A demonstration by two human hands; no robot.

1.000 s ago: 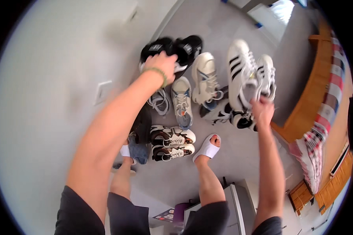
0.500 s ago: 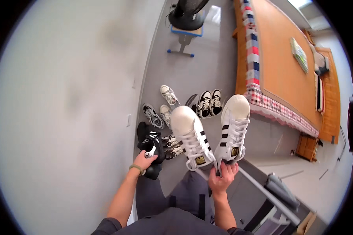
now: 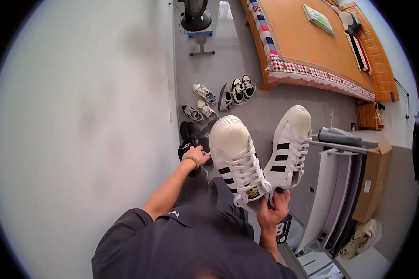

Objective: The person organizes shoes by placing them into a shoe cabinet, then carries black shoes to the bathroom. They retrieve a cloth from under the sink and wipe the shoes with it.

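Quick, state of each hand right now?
Left hand: closed, holding black shoes; exact count unclear.
Right hand: closed, holding a pair of white lace-up sneakers with black side stripes, heel ends.

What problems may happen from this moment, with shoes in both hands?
The right hand holds both black-striped white sneakers only near their heels, so one might slip out. The left hand grips the black shoes, so neither hand looks free to catch a falling one. The gray lace-up sneaker stands on the floor ahead, so a step forward could perhaps catch it.
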